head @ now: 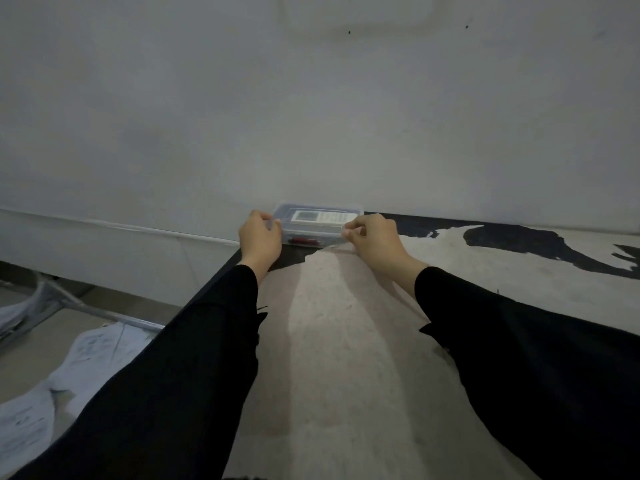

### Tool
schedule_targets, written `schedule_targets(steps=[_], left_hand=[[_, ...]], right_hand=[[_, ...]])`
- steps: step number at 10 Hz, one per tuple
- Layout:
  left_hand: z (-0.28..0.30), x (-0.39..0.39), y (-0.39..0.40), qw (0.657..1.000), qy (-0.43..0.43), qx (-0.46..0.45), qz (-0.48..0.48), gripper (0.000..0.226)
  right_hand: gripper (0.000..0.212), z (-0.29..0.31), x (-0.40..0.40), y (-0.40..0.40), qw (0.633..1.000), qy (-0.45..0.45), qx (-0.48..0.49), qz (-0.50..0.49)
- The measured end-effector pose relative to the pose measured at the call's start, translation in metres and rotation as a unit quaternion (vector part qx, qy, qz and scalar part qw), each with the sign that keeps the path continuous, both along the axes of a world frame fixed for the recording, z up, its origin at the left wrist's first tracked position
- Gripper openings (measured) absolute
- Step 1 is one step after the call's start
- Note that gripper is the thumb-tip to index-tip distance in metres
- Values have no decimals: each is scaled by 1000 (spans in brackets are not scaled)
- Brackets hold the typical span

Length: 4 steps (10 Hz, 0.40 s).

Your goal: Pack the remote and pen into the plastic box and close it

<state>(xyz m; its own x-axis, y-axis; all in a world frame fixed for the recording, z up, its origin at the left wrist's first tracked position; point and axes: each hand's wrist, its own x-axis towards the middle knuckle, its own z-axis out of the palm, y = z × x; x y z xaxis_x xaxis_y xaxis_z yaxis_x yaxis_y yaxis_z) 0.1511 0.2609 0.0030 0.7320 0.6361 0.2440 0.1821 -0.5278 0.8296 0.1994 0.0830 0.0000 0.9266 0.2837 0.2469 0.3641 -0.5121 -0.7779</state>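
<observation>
A clear plastic box (313, 230) stands at the far edge of the table against the wall, its lid lying flat on top. Through the lid I see a white remote (322, 216) with a small screen. A red and black pen (304, 241) shows through the front wall, low inside the box. My left hand (259, 239) grips the box's left end, thumb on the lid corner. My right hand (374, 242) pinches the right front corner of the lid. Both sleeves are black.
The table (339, 341) has a worn beige top with black patches at the back right (519, 240). A pale wall (311, 116) rises right behind the box. Left of the table, on the floor, lie printed papers (69, 368) and a metal frame (69, 303).
</observation>
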Motion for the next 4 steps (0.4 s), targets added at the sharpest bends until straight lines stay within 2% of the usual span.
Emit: schedule_targets(steps=[1, 2, 3, 4], left_hand=[[2, 15, 7, 1000, 17, 3, 5, 30], [-1, 24, 9, 999, 29, 20, -10, 33], [-2, 25, 6, 997, 59, 45, -34, 41], [-5, 24, 3, 994, 76, 57, -47, 46]], right_hand=[[25, -3, 11, 8, 999, 26, 40, -3], [29, -10, 12, 10, 999, 12, 46, -7], [44, -13, 3, 9, 997, -11, -75, 26], [64, -8, 0, 6, 990, 4, -117, 83]])
